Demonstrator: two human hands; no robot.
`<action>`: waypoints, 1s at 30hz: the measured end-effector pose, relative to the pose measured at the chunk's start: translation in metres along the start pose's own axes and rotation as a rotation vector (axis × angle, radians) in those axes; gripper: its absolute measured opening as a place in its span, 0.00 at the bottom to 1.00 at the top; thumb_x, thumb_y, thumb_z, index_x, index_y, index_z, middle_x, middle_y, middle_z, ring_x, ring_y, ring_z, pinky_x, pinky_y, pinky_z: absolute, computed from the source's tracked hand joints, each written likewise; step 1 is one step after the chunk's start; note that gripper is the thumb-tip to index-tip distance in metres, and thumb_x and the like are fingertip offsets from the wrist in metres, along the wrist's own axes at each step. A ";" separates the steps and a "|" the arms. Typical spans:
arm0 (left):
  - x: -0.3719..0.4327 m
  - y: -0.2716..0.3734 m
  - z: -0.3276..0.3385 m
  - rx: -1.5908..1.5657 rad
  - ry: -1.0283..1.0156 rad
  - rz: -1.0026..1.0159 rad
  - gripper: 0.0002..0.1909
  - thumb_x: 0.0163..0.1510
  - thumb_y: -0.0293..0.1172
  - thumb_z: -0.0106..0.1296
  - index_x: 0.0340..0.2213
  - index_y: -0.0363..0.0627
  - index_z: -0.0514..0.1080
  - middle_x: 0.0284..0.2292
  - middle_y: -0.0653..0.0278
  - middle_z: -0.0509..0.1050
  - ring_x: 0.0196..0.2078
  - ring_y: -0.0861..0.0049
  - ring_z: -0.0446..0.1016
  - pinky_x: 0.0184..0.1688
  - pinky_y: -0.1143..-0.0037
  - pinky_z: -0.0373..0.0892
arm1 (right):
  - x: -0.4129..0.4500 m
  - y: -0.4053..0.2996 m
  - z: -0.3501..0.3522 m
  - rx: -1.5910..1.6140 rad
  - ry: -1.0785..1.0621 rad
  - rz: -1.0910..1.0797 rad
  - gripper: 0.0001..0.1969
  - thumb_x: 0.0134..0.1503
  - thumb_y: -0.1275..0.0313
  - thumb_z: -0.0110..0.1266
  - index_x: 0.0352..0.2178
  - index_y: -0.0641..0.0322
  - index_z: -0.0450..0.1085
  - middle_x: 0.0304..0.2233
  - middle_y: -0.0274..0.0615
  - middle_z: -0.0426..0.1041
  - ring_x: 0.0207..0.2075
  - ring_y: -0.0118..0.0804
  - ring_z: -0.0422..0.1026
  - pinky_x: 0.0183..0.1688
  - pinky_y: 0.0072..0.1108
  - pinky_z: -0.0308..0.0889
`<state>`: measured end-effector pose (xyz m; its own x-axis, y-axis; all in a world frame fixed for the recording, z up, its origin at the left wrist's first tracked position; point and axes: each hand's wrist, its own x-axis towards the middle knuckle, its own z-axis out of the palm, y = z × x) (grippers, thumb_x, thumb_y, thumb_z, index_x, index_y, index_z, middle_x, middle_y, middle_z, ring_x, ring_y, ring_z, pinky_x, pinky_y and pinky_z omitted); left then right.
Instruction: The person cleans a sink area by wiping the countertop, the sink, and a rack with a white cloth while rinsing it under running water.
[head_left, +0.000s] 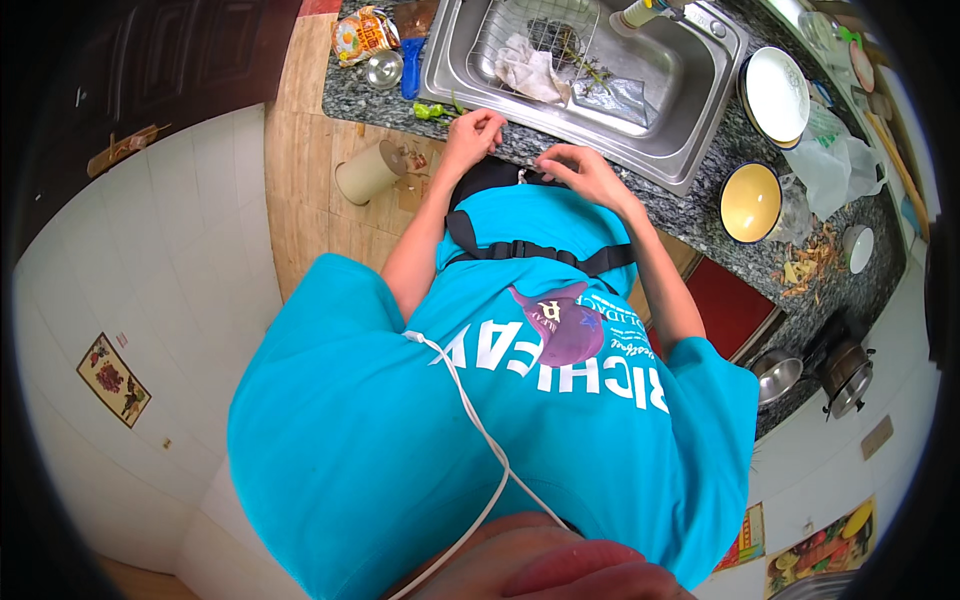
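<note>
My left hand (476, 139) hovers by the front edge of the granite counter (517, 141), its fingers curled inward; nothing shows in it, though its palm is hidden. Just left of it lie green peppers (431, 112). My right hand (576, 171) is near the same edge, loosely bent, with thumb and fingers apart and nothing held. Beyond both hands is a stainless steel sink (682, 120). It contains a wire rack (484, 52), a crumpled pale cloth (529, 71), a silvery packet or sheet (613, 100) and dark green plant scraps (566, 45).
Left of the sink are a blue-handled tool (410, 69), a glass jar (384, 69) and a food packet (364, 36). At right stand a white plate (778, 94), a yellow bowl (750, 202), a plastic bag (832, 161) and peelings (810, 262). A cylindrical bin (367, 174) is below left.
</note>
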<state>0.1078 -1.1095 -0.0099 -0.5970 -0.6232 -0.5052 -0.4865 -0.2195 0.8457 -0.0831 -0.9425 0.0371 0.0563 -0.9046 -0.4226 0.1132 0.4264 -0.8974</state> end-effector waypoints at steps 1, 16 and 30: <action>0.004 0.006 0.003 -0.001 -0.001 0.002 0.10 0.60 0.32 0.50 0.32 0.37 0.75 0.20 0.67 0.74 0.18 0.86 0.70 0.22 0.81 0.65 | 0.002 0.008 -0.003 -0.002 0.002 0.000 0.13 0.61 0.66 0.53 0.38 0.66 0.74 0.31 0.39 0.77 0.34 0.27 0.75 0.40 0.21 0.70; 0.088 0.001 0.050 -0.153 0.078 -0.039 0.13 0.59 0.29 0.47 0.40 0.30 0.72 0.31 0.56 0.77 0.30 0.76 0.78 0.27 0.77 0.76 | 0.133 0.122 -0.061 -0.194 0.770 0.203 0.23 0.53 0.65 0.56 0.49 0.68 0.70 0.43 0.50 0.77 0.45 0.43 0.76 0.50 0.28 0.68; 0.109 -0.013 0.038 -0.272 0.118 -0.136 0.12 0.58 0.26 0.46 0.37 0.27 0.72 0.29 0.54 0.77 0.29 0.74 0.79 0.29 0.76 0.77 | 0.173 0.129 -0.033 0.099 0.873 0.477 0.28 0.51 0.66 0.63 0.49 0.71 0.63 0.45 0.51 0.71 0.42 0.44 0.74 0.44 0.33 0.72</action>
<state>0.0250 -1.1461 -0.0827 -0.4524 -0.6540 -0.6064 -0.3589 -0.4889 0.7951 -0.0911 -1.0438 -0.1555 -0.6266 -0.3068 -0.7164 0.3530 0.7078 -0.6119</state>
